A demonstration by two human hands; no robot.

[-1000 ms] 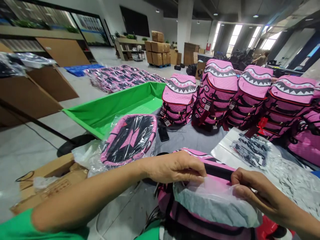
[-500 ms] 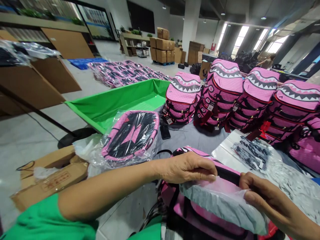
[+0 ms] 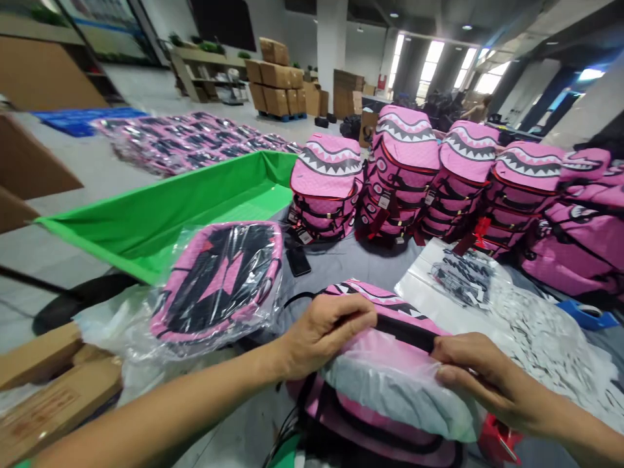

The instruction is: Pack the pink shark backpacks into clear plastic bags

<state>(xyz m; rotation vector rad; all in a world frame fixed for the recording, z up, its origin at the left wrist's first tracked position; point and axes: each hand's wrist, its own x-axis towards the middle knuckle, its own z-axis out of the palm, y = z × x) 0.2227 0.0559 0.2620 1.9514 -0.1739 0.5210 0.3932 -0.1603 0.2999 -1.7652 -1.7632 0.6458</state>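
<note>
A pink backpack (image 3: 385, 416) with black trim lies in front of me at the table's near edge. Translucent plastic film (image 3: 400, 383) covers part of it, bunched below a black band (image 3: 404, 331). My left hand (image 3: 329, 331) is closed at the left end of the band, pinching the film's upper edge. At the right end, my right hand (image 3: 480, 367) also pinches the film between thumb and fingers. The fingertips partly hide the grip. Left of the hands lies another pink and black backpack (image 3: 224, 279) in a clear plastic bag.
Stacks of pink backpacks (image 3: 404, 162) with shark teeth line the table's back. A phone (image 3: 298, 260), flat plastic bags (image 3: 424, 279), a heap of small packets (image 3: 541, 331), a blue tape dispenser (image 3: 587, 314) and a red one (image 3: 500, 439) surround me. A green cart (image 3: 170, 214) stands left.
The view has swung to the right. My left hand has drawn closer to the black band's left end, and the film between the hands looks more spread out.
</note>
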